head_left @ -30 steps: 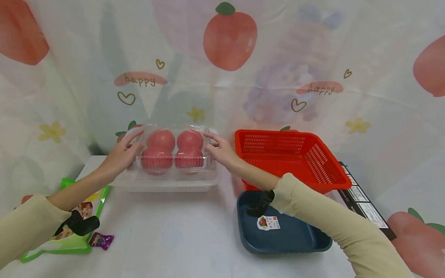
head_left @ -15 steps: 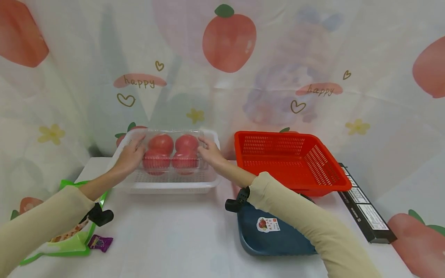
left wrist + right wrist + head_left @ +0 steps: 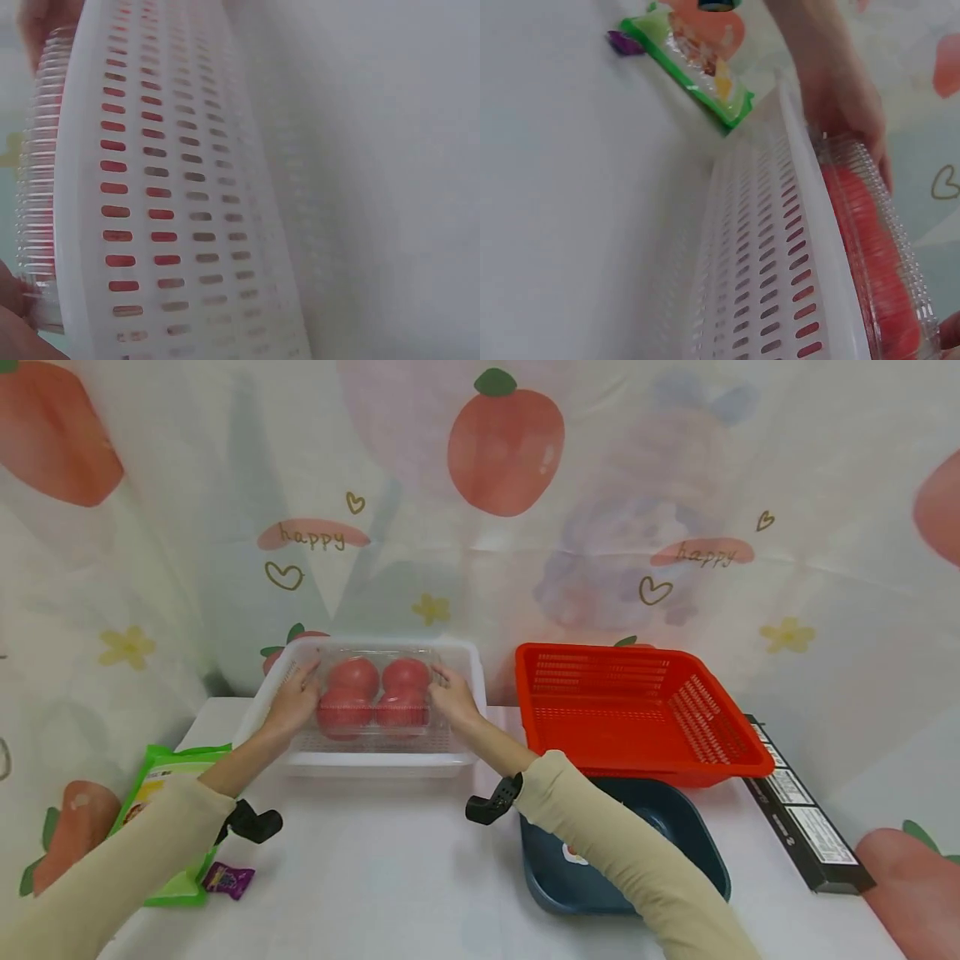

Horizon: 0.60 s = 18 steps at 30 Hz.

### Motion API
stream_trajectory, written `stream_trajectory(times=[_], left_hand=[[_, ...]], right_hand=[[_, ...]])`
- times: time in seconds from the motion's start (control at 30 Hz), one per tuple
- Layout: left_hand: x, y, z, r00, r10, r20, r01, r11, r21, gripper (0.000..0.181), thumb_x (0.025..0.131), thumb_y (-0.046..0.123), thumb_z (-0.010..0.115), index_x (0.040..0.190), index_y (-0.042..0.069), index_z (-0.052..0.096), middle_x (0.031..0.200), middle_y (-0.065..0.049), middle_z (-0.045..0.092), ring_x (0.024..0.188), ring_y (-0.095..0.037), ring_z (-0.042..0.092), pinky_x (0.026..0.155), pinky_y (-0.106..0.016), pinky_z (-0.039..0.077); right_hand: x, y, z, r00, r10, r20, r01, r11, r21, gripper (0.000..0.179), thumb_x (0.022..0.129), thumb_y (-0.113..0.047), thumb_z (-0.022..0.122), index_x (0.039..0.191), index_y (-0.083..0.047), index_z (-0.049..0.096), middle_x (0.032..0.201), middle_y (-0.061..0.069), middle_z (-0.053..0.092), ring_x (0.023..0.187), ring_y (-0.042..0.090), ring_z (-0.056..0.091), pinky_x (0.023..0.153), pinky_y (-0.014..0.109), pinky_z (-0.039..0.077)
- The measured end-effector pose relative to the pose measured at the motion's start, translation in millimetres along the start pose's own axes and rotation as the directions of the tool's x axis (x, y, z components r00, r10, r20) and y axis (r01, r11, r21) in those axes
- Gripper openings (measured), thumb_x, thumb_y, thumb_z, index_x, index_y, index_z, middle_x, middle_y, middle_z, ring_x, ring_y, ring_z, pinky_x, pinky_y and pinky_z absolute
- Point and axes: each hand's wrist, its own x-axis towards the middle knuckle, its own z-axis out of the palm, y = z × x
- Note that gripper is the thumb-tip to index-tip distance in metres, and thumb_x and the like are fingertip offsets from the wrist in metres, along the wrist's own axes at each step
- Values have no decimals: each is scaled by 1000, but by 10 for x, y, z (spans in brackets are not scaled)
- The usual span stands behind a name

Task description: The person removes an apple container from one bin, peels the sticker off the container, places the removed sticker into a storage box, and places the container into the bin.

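A clear plastic clamshell box [image 3: 380,695] with several round red fruits [image 3: 345,710] in it sits down inside the white slotted basket [image 3: 378,761]. My left hand [image 3: 295,700] grips the box's left side, and my right hand [image 3: 453,698] grips its right side. Through the slots of the white basket [image 3: 169,217] in the left wrist view, red shows; the ribbed edge of the box [image 3: 39,172] rises above the rim. From the right wrist, the box [image 3: 866,217] appears just inside the basket rim, my left hand [image 3: 844,101] at its far end.
Right of the white basket stands a red slotted basket [image 3: 592,727]. In front of it is a dark blue tray [image 3: 562,889], partly under my right sleeve. A black box [image 3: 802,818] lies far right. A green snack bag [image 3: 161,768] and a purple-wrapped sweet [image 3: 228,880] lie left.
Both hands have lowered the clear box into the white basket and drawn slightly closer together. The basket's back rim now shows behind the box.
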Motion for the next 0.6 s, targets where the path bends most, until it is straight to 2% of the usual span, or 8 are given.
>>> stream_trajectory(times=[0.07,0.17,0.23,0.3,0.4,0.47,0.53,0.6], left_hand=[[24,-33,10,1000,-3,-7,3,1000,-11,54,104,23,24,156,11,17,159,-21,24,146,-39,23,118,-56,22],[54,-79,44,999,15,-33,-14,1000,10,53,104,22,25,155,10,20,154,-24,31,142,-40,31,115,-57,26],[63,-104,66,999,25,-40,-24,999,25,53,103,22,25,154,8,22,154,-25,32,140,-41,33,114,-58,28],[63,-127,82,999,28,-22,-27,999,20,53,103,21,26,154,6,21,154,-26,30,140,-42,33,113,-59,28],[59,-158,91,999,-3,34,5,999,-40,55,103,18,29,154,5,17,157,-25,23,140,-44,32,113,-59,29],[64,-179,86,998,-30,57,34,996,-77,56,102,16,30,155,5,15,157,-26,22,139,-44,33,113,-58,30],[76,-195,77,996,-49,69,56,992,-109,57,101,14,31,155,5,13,157,-27,21,136,-43,34,112,-58,30],[93,-203,78,996,-51,75,60,990,-127,57,102,12,30,155,4,12,156,-28,20,134,-42,33,113,-58,28]], right_hand=[[16,28,21,1000,1,-10,-1,1000,24,61,87,-2,45,147,-11,43,154,11,39,120,22,45,96,35,41],[30,76,26,1000,11,-17,-10,999,43,64,83,1,47,146,-13,44,141,15,51,92,16,53,80,28,45],[42,112,22,1000,25,-14,-25,998,55,66,82,2,48,145,-14,45,133,14,54,71,10,47,65,22,42],[50,151,18,999,41,-9,-41,997,69,67,80,3,49,145,-13,46,122,13,55,59,8,39,55,20,36],[68,190,19,999,36,5,-36,999,34,65,80,3,49,143,-13,48,109,13,57,63,10,44,58,20,40],[77,197,24,1000,9,27,-8,1000,-30,63,81,1,49,143,-12,48,108,14,58,77,13,51,70,24,45],[85,194,31,998,-15,60,20,996,-89,60,84,-2,48,144,-11,46,115,17,60,96,19,55,87,33,47],[95,193,37,996,-20,90,31,993,-115,59,87,-4,46,146,-11,42,131,17,55,114,25,53,103,41,42]])
